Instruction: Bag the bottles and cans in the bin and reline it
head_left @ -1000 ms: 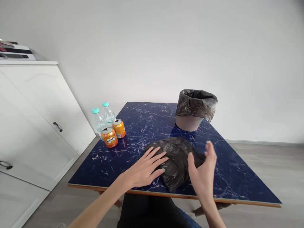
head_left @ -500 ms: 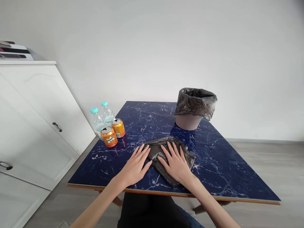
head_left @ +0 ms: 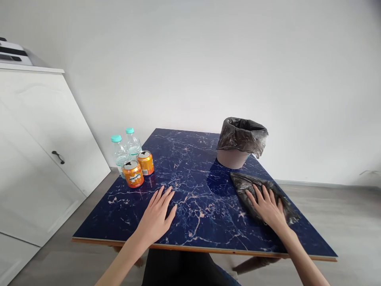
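Observation:
My right hand [head_left: 268, 204] lies flat with spread fingers on a folded black plastic bag [head_left: 245, 186] at the right side of the table. Palm down on the blue marbled tabletop [head_left: 196, 167], my left hand [head_left: 157, 216] rests with its fingers stretched out and holds nothing. Ahead of it and to the left stand two orange Mirinda cans [head_left: 133, 174], both upright and opened. Behind the cans are two clear plastic bottles [head_left: 119, 153] with turquoise caps. A small bin [head_left: 231, 158] lined with a black bag [head_left: 242, 137] stands beyond my right hand.
A white cabinet [head_left: 38, 151] with dark handles stands left of the table, with a white and black object [head_left: 13, 53] on top. The wall [head_left: 190, 63] rises behind the table. The wooden front edge [head_left: 205, 250] of the table is close to my body.
My right hand has slid the folded black bag to the right, away from the table's middle. My left hand has come off the bag and moved slightly left. The view has shifted a little.

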Motion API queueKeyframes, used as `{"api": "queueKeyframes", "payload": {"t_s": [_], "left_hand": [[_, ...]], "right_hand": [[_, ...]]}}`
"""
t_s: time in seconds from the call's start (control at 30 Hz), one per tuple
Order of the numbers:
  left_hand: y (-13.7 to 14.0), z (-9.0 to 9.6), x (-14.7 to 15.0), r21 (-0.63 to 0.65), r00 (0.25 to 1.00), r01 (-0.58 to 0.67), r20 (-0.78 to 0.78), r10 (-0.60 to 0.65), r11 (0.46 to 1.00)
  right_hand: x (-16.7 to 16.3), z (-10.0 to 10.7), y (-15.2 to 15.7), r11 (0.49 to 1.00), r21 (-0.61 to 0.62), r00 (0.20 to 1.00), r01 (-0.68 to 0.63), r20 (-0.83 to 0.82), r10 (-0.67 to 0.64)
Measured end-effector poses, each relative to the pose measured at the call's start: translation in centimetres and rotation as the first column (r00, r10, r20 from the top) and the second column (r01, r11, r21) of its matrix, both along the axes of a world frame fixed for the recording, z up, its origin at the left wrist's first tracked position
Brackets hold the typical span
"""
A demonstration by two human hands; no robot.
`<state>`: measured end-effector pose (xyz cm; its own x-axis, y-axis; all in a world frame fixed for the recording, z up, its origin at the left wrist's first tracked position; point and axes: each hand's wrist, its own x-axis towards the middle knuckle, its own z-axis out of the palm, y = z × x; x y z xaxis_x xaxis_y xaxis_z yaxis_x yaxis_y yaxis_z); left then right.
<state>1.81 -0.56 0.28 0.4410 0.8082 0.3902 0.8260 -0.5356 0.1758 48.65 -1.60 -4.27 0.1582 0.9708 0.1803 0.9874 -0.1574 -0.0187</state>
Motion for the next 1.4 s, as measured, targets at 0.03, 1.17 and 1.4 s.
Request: {"api": "queueKeyframes", "payload": {"t_s": [0.03,1.17,1.4], "left_hand": [[0.0,0.0,0.0,-0.003,1.000,-0.003,-0.003,0.003,1.000],[-0.4,0.0,-0.3,-0.024,0.999,-0.030,0.032,0.031,0.999],[-0.4,-0.3,-0.6,-0.011,0.999,-0.025,0.042,0.025,1.000]], "right_hand": [[0.8,-0.2,-0.2,1.000,-0.029,0.999,0.004,0.035,-0.003],[-4.4,20.4,10.1,0.670,0.730,0.975,-0.136,-0.021,0.221],[-2.9,22.6,16.2,0.875,0.447,0.954,-0.185,-0.132,0.270]]}}
